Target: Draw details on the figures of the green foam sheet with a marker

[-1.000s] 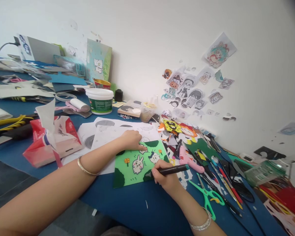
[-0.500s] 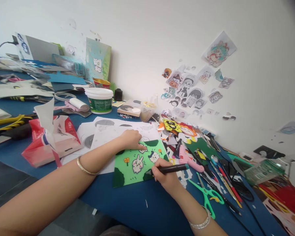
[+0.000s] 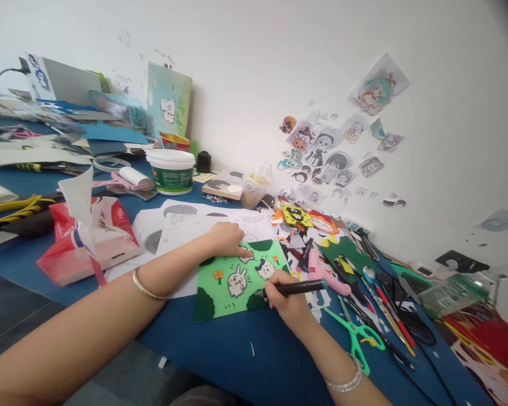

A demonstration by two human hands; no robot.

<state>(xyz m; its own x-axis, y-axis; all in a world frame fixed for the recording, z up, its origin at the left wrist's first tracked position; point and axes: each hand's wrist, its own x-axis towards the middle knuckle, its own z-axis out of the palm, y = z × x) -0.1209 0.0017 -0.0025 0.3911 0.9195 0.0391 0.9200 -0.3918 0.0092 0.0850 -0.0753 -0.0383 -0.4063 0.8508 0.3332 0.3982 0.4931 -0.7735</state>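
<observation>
A green card (image 3: 232, 301) with cartoon animals, small orange flowers and dark green patches lies on the blue table. My left hand (image 3: 225, 239) rests across its upper edge and the white sheets behind, fingers apart, with one digit pressing on the card beside a drawn figure. Between the fingers of my right hand (image 3: 285, 296) is a black marker (image 3: 300, 288), its tip down at the dark green patch on the card's lower right edge. The exact contact of the tip is hard to make out.
Printed sheets (image 3: 182, 228) lie beneath the card. To the left stand a tissue pack (image 3: 114, 231) and a white tub (image 3: 171, 172). On the right are a pink glue gun (image 3: 325, 276), green-handled scissors (image 3: 355, 332), several pens, paper scraps and a clear jar (image 3: 455, 296).
My right hand and the marker have shifted very slightly to the right along the card's lower edge. My left hand stays in place on the card.
</observation>
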